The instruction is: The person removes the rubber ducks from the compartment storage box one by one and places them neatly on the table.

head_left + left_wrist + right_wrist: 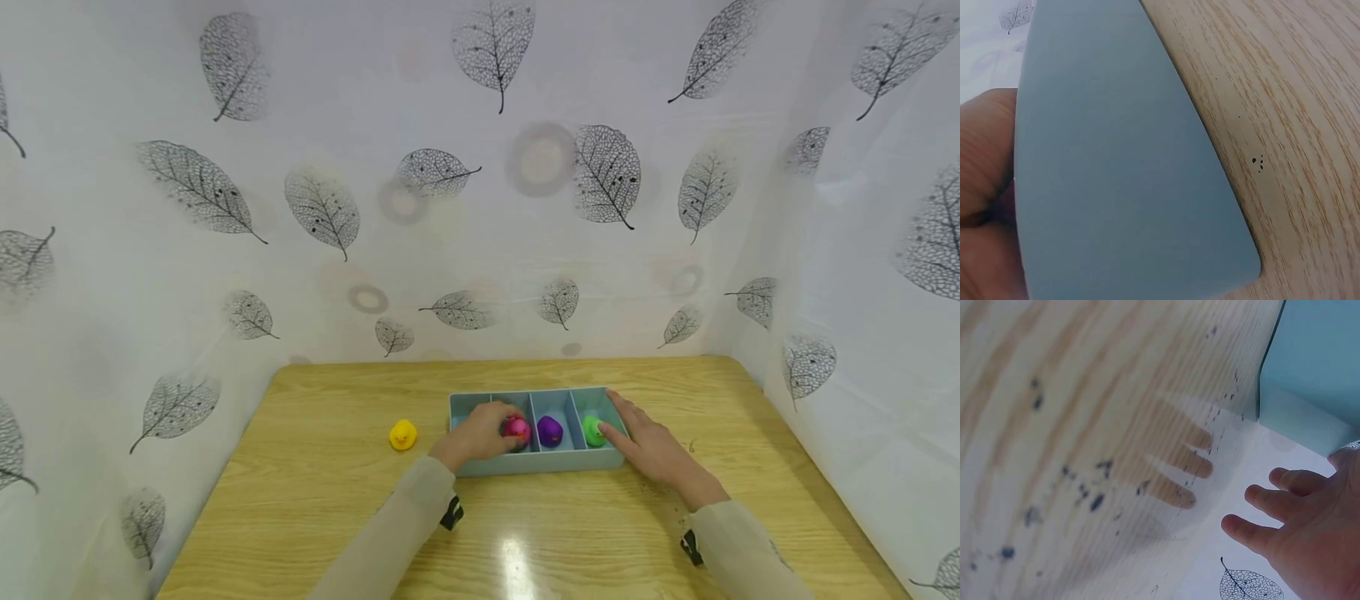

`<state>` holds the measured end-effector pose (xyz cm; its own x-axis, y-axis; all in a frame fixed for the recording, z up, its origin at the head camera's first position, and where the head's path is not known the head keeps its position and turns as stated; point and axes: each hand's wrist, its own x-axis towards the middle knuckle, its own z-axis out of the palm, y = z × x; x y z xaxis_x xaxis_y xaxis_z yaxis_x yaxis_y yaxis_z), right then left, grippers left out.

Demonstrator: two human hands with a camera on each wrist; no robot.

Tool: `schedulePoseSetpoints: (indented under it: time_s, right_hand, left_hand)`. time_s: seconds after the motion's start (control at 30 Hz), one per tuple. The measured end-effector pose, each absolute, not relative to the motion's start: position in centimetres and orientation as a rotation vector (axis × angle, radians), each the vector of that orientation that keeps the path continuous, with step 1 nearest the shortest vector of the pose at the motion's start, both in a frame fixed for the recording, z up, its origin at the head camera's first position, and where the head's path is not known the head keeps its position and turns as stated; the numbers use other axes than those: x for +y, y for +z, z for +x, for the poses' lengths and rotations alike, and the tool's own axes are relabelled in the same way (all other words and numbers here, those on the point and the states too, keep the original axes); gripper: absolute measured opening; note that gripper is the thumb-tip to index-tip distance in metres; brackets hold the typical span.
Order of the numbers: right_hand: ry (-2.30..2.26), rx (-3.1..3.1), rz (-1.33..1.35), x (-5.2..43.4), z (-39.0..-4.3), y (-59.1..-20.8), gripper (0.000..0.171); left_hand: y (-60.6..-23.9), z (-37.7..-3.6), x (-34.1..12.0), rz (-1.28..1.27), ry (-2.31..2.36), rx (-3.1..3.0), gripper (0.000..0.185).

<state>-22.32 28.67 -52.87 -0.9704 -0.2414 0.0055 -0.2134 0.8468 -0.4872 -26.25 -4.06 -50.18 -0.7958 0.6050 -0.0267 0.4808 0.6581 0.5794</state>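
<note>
Two sleeved forearms reach across a wooden table [315,500] toward a blue-grey tray [540,461] split into compartments, the landmark for everything here. Nearest the person, the left hand [480,435] comes in over the tray's front wall, its fingers curled round a pink toy duck [517,430] in the second compartment from the tray's left end. In the left wrist view the tray's smooth outer wall fills most of the picture, and only a patch of that hand shows beside it. The right hand [651,446] lies flat at the tray's right end, fingers straight and slightly spread, fingertips touching the rim by the rightmost compartment; the right wrist view shows those fingers [1272,503] parted beside the tray's corner. A purple duck [550,430] sits in the compartment just right of the pink one, and a green duck [592,431] in the rightmost. A yellow duck [402,435] stands on the table just left of the tray. Beyond the tray, white sheeting printed with leaves [525,208] walls in the table.
</note>
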Motion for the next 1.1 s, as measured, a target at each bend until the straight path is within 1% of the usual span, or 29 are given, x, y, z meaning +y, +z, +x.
schedulePoseSetpoints:
  time_s: [0.2,0.43,0.7,0.9,1.1]
  right_hand:
    - [-0.768,2.984,-0.375,28.7,-22.3,-52.9,0.075]
    - [-0.750,3.007,-0.386,28.4,-22.1,-52.6,0.075]
    - [-0.723,3.027,-0.375,28.5,-22.2,-53.0,0.076]
    - [-0.726,3.025,-0.374,28.6,-22.3,-52.9,0.077]
    - [-0.720,3.011,-0.365,28.7,-22.2,-52.7,0.077]
  left_hand:
    - [-50.1,-26.2,-4.1,0.863,0.824,2.662,0.032]
    - [-49.2,-26.1,-4.3,0.823,0.871,2.661,0.032]
    - [-48.9,-26.4,-5.0,0.874,0.949,2.679,0.030]
    - [-47.6,-26.4,-6.1,0.835,1.067,2.673,0.034]
    - [-47.0,-26.6,-7.5,0.855,1.244,2.692,0.032]
